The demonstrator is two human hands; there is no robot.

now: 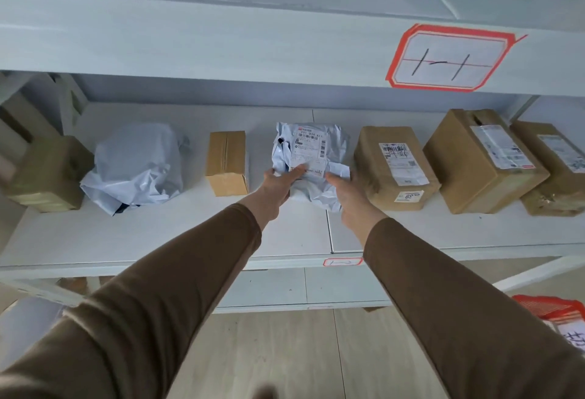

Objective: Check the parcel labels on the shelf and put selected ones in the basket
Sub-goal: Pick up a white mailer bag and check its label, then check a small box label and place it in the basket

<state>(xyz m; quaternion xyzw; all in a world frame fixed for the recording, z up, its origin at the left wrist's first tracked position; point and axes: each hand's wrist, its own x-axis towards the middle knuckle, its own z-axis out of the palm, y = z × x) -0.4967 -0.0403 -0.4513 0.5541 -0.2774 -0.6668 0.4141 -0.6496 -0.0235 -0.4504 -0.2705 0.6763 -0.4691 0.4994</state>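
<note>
A crumpled pale-blue plastic mailer parcel (311,151) lies mid-shelf, its white barcode label facing up. My left hand (278,188) grips its near left edge, thumb on the label's lower part. My right hand (346,191) holds its near right side, fingers against the plastic. Both arms wear brown sleeves. The parcel rests on the white shelf board (190,234). An orange basket (555,311) shows at the lower right, on the floor side, partly cut off by the frame.
Left of the held parcel stand a small plain cardboard box (226,163), a larger white plastic bag parcel (139,164) and a taped box (47,174). To the right sit three labelled cardboard boxes (394,166) (482,158) (557,164). A red-bordered sign (446,58) marks the upper shelf edge.
</note>
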